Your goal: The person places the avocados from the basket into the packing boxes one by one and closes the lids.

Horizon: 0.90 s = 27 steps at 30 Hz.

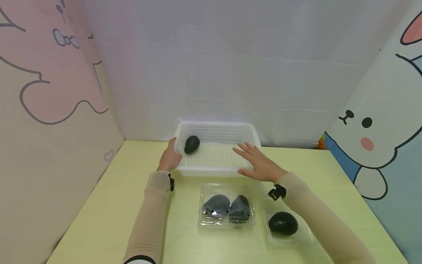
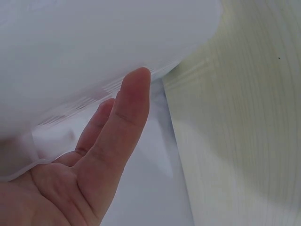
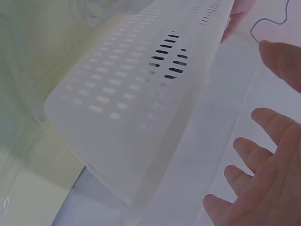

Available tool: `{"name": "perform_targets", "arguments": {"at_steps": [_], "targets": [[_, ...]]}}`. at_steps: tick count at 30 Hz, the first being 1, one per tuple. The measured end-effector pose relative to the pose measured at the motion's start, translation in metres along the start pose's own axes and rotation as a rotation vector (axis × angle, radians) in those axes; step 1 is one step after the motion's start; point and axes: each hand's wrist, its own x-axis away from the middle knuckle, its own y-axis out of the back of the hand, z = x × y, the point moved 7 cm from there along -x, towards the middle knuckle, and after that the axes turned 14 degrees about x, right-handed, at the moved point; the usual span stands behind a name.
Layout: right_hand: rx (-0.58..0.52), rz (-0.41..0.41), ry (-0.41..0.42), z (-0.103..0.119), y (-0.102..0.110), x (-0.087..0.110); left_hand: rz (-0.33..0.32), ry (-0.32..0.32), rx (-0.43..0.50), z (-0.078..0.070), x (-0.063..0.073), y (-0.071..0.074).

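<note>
A white perforated plastic basket [image 1: 214, 171] stands at the back of the table with one dark avocado [image 1: 192, 144] in its left end. My left hand [image 1: 170, 157] grips the basket's left side, thumb by the rim. In the left wrist view its long fingers [image 2: 124, 115] lie along the outside wall. Over the basket's right front corner my right hand [image 1: 258, 163] hovers with fingers spread, holding nothing. The right wrist view has those fingertips [image 3: 242, 143] apart from the basket's slotted wall [image 3: 117, 75].
In front of the basket sits a closed clear plastic box [image 1: 226, 189] with two dark avocados inside. At the right, beside my forearm, another avocado [image 1: 282, 223] lies in a clear plastic tray [image 1: 273, 240]. A white cloth wall [image 1: 230, 73] rises behind the basket.
</note>
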Motion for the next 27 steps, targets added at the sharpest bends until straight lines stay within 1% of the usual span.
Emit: {"name": "perform_targets", "arguments": {"at_steps": [6, 13, 19, 27], "targets": [[-0.014, 0.006, -0.008, -0.002, -0.002, -0.003, -0.003, -0.012, -0.007, -0.002, 0.0, -0.001], [-0.039, 0.007, 0.012, 0.003, -0.005, -0.01, -0.006, -0.013, -0.023, -0.003, 0.002, 0.001], [-0.025, 0.008, 0.021, 0.006, -0.005, -0.019, 0.002, 0.001, -0.005, 0.001, -0.001, 0.001], [-0.009, 0.01, 0.041, 0.009, -0.001, -0.029, 0.001, 0.001, -0.007, 0.0, 0.0, 0.0]]}}
